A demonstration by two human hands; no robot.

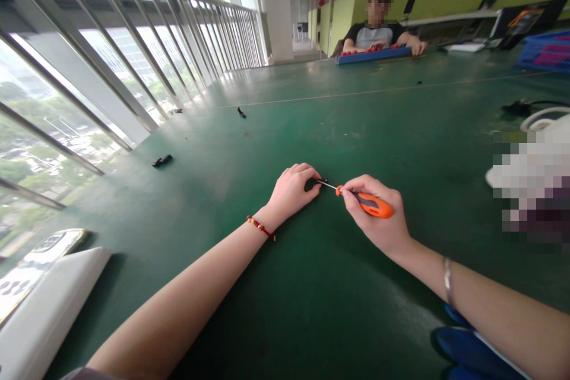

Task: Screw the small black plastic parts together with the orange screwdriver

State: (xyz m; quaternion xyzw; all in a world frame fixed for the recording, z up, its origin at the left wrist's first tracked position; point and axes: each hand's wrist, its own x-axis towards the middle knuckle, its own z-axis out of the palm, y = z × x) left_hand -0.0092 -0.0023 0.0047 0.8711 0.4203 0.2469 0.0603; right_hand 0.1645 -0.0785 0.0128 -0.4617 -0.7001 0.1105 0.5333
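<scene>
And here the work was in full swing: the tip of the orange screwdriver (374, 205) was right in at the small black piece (310, 184), down at the green table (267, 285), in front of the person. Under way, I'd have said, not finished, with the tool and the piece both in hand; whether the tip had bitten, the fingers hid from me. Two loose pieces, a nearer black one (162, 161) and a farther black one (241, 112), lay off to the left, done or waiting, I couldn't tell. What a steady pose! The left hand (291, 190) pinched the piece between thumb and curled fingers, its forearm slanting in low; opposite, the right hand (383, 225) gripped the handle, fingertips forward near the collar, the shaft aimed leftward.
</scene>
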